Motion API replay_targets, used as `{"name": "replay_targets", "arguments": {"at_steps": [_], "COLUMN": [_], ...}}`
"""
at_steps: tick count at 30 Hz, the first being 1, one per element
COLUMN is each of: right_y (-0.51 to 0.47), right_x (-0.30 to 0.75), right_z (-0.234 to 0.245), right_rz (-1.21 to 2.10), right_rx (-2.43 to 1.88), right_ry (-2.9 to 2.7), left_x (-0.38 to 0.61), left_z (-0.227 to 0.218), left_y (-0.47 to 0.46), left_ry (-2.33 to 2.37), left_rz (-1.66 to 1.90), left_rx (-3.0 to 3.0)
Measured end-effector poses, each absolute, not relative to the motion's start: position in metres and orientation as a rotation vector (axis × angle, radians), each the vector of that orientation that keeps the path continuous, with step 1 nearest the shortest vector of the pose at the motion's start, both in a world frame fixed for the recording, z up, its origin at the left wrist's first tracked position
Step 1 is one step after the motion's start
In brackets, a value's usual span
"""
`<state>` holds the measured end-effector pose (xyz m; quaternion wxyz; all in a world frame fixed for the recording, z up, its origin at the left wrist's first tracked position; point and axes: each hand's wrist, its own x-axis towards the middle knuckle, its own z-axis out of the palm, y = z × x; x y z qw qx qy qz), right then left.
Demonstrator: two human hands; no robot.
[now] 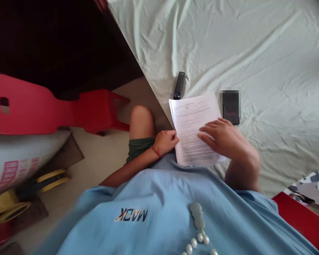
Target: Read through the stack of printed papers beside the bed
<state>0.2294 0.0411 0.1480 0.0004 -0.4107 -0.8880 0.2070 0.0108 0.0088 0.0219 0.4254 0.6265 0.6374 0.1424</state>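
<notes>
A stack of printed paper sheets lies at the edge of a bed covered with a pale green sheet. My right hand rests flat on the lower right part of the paper, fingers stretched out. My left hand, with a red thread on the wrist, is curled at the paper's left edge and touches it. Whether it pinches the sheets I cannot make out.
A black stapler-like object lies on the bed just above the paper. A dark phone sits right of the paper. A red plastic stool lies on the floor at left, above a white sack and yellow slippers.
</notes>
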Motion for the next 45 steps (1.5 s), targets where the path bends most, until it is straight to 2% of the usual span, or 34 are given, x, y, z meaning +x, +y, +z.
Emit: {"name": "replay_targets", "arguments": {"at_steps": [5, 8, 11, 15, 18, 24, 26, 31, 35, 39, 45], "right_y": [0.033, 0.015, -0.001, -0.007, -0.001, 0.005, 0.001, -0.001, 0.016, 0.039, 0.055], "right_x": [0.300, 0.307, 0.296, 0.290, 0.296, 0.304, 0.303, 0.301, 0.300, 0.302, 0.315], "right_z": [0.111, 0.096, 0.084, 0.060, 0.042, 0.042, 0.049, 0.060, 0.063, 0.060, 0.042], "right_rz": [0.766, 0.799, 0.695, 0.639, 0.764, 1.648, 1.768, 1.542, 1.250, 1.106, 1.032], "right_rx": [-2.067, -2.354, -2.522, -2.338, -2.193, -1.776, -1.678, -1.537, -1.382, -1.312, -1.510], "right_ry": [-2.668, -2.360, -2.086, -1.941, -1.739, -1.044, -0.883, -0.907, -1.094, -1.286, -1.585], "left_x": [0.000, 0.000, 0.004, 0.011, 0.012, 0.004, 0.000, -0.001, 0.004, 0.003, -0.008], "left_z": [0.009, 0.002, 0.002, 0.014, 0.021, 0.011, 0.011, 0.036, 0.067, 0.079, 0.074], "left_y": [0.003, -0.002, -0.006, -0.007, -0.006, -0.008, -0.011, 0.001, 0.042, 0.084, 0.113], "left_ry": [1.528, 1.487, 1.494, 1.524, 1.485, 1.464, 1.406, 1.236, 1.001, 0.943, 0.874], "left_rz": [0.424, 0.531, 0.605, 0.617, 0.662, 0.592, 0.572, 0.775, 1.015, 1.172, 0.861], "left_rx": [1.463, 1.300, 1.273, 1.348, 1.334, 1.142, 1.118, 1.102, 1.086, 1.214, 1.490]}}
